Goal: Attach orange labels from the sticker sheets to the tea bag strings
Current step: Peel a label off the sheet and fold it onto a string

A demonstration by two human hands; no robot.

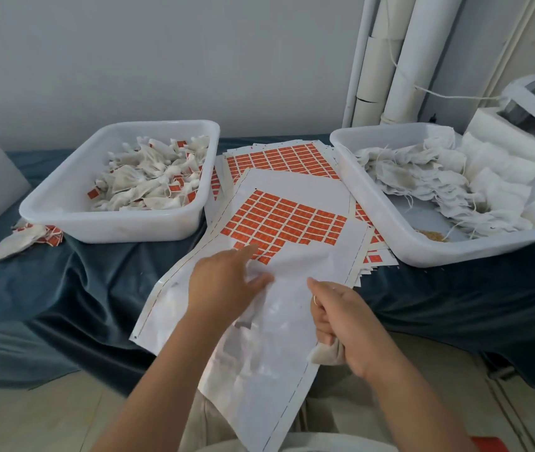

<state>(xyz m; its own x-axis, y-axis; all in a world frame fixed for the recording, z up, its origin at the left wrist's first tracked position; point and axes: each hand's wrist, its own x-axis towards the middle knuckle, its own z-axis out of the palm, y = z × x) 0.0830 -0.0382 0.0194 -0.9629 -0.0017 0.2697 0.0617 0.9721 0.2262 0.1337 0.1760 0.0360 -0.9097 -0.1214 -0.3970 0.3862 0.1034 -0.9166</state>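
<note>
A sticker sheet (292, 197) with rows of orange labels (285, 223) lies on top of a stack in front of me, its lower part bare white backing. My left hand (224, 285) reaches over the sheet, its forefinger stretched to the lowest row of labels and its fingers open. My right hand (341, 321) grips a white tea bag (326, 352) in its curled fingers, with a loop of string at its forefinger, just right of the sheet's lower part.
A white tub (116, 220) at left holds tea bags with orange labels. Another white tub (386, 216) at right holds unlabelled tea bags with strings. More sticker sheets (279, 158) lie between them on a dark blue cloth (80, 288). White pipes (390, 60) stand behind.
</note>
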